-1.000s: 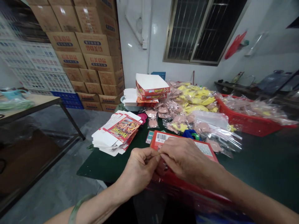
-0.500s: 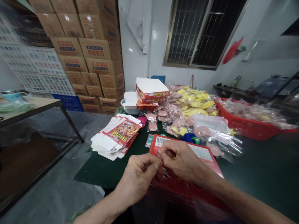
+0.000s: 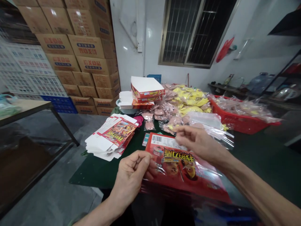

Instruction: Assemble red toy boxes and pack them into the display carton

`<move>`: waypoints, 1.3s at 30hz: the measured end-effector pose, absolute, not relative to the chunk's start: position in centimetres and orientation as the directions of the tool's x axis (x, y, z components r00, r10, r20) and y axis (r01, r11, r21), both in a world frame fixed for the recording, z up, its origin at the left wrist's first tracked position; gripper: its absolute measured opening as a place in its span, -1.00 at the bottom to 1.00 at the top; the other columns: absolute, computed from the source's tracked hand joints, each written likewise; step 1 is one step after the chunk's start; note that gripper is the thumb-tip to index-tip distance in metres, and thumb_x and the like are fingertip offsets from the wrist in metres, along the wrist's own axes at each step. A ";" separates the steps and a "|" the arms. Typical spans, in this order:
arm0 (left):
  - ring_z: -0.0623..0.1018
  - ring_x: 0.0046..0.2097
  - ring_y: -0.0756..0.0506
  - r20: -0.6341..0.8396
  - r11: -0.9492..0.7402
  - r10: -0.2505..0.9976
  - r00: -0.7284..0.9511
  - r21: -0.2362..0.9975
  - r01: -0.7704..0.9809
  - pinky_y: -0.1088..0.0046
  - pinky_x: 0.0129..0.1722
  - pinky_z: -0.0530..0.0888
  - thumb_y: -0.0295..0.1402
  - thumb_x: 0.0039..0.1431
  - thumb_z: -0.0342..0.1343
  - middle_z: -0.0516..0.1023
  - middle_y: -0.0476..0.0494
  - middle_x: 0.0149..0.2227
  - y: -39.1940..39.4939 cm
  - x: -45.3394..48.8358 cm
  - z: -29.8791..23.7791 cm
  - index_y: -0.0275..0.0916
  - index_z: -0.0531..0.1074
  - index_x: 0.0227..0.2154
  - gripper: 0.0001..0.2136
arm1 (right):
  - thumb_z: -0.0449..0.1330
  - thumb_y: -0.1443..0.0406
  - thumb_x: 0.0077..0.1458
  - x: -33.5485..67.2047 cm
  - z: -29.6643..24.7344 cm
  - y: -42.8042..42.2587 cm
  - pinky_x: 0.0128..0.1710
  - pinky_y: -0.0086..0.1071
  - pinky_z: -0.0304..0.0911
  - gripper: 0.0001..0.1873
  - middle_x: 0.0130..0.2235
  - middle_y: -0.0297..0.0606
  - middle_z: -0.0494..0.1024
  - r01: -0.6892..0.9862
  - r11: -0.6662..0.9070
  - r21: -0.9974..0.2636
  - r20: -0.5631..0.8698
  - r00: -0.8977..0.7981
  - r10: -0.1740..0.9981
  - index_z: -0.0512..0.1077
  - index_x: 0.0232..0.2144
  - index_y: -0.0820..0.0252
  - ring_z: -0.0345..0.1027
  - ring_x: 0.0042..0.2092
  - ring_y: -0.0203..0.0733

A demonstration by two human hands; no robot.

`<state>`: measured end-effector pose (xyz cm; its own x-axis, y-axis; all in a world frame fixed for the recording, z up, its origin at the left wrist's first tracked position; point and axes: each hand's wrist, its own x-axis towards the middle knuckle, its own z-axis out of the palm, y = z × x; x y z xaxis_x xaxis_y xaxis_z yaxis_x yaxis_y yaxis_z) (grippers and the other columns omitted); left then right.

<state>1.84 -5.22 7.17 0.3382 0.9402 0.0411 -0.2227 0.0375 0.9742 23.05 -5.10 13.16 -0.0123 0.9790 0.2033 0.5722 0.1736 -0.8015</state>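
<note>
A red printed box (image 3: pixel 181 166) lies flat on the dark green table (image 3: pixel 258 157) in front of me. A strip of clear tape (image 3: pixel 164 169) stretches over its top. My left hand (image 3: pixel 131 175) pinches the near end of the tape at the box's left edge. Above the box's far edge, my right hand (image 3: pixel 197 141) is raised with thumb and fingers pinched on the other end of the tape.
A stack of flat unfolded cartons (image 3: pixel 113 136) lies left of the box. Bagged pink and yellow toys (image 3: pixel 185 103) pile up behind, beside a red crate (image 3: pixel 237 121). Assembled boxes (image 3: pixel 145 89) stand at the back. Stacked cardboard cartons (image 3: pixel 77 56) line the wall; another table (image 3: pixel 25 106) stands left.
My hands were together over the box's left part; now the right hand has moved away to the far right, drawing tape across, and the box's printed top shows.
</note>
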 end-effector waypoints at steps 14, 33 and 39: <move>0.36 -0.47 0.08 0.188 -0.178 0.944 0.271 0.982 -0.062 0.58 -0.50 0.33 -0.33 0.02 0.18 0.48 -0.07 -0.32 -2.9 1.0 7.9 -0.28 0.42 -0.22 -0.75 | 0.20 0.27 -0.04 19.1 11.4 -5.3 -0.57 -0.47 -0.15 -0.89 -0.62 -0.46 0.31 0.841 0.159 -0.517 0.028 -0.169 0.985 0.41 -0.42 0.20 0.12 -0.58 -0.38; 0.39 -0.30 -0.05 0.253 -0.646 0.690 0.679 0.639 0.418 0.42 -0.29 0.32 -0.40 0.11 0.05 0.39 -0.10 -0.29 -0.3 0.6 9.2 -0.24 0.43 -0.14 -0.76 | 0.12 0.31 0.09 18.6 10.9 -6.3 -0.39 -0.41 -0.01 -0.89 -0.39 -0.26 0.48 0.895 0.262 -0.362 0.120 -0.234 0.965 0.41 -0.33 0.23 0.25 -0.38 -0.26; 0.40 -0.32 -0.02 0.280 -0.602 0.682 0.675 0.739 0.302 0.46 -0.31 0.32 -0.41 0.07 0.12 0.41 -0.06 -0.36 0.1 0.8 9.5 -0.25 0.48 -0.40 -0.93 | 0.09 0.32 0.12 18.7 10.6 -6.3 -0.46 -0.44 -0.06 -0.79 -0.53 -0.38 0.41 0.798 0.304 -0.520 0.199 -0.233 0.952 0.33 -0.55 0.19 0.18 -0.48 -0.34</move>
<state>0.81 0.09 9.48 0.6753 0.6824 0.2798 0.3025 -0.6022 0.7388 18.72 -6.30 10.61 -0.2334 0.9519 0.1985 0.7980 0.3041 -0.5203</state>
